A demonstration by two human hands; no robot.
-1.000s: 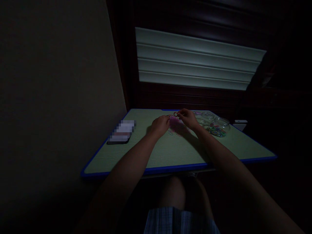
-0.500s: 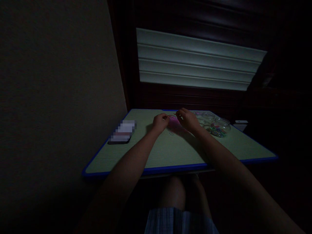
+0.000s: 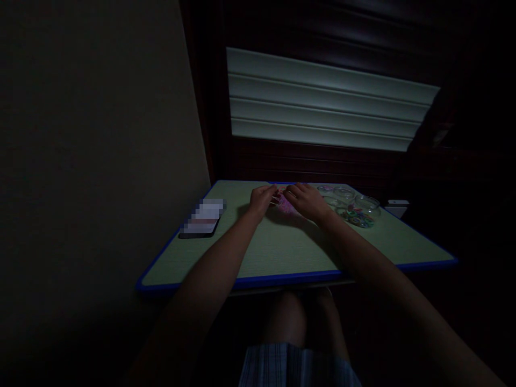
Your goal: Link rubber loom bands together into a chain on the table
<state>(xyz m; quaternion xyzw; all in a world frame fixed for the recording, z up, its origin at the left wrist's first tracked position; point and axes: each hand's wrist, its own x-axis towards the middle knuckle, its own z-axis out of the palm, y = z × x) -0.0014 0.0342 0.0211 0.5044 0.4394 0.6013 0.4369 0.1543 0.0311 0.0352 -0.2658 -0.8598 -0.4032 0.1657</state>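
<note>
A small green table with a blue rim [image 3: 250, 280] stands in a dark room. Near its far edge lies a pile of small pink loops [image 3: 285, 206]. My left hand [image 3: 262, 199] and my right hand [image 3: 307, 200] meet over that pile, both with fingers curled and fingertips close together. Each seems pinched on part of the pink pile, but the dim light hides what exactly sits between the fingers.
Clear glass bowls [image 3: 365, 210] with mixed coloured loops stand at the right rear of the table. A dark phone [image 3: 201, 217] lies at the left. A wall runs along the left side. A closed window blind [image 3: 322, 99] hangs behind. My knees show under the table.
My right hand held a small ring up above the pile a second ago; it has come down and left. Both hands have drawn together over the pink pile.
</note>
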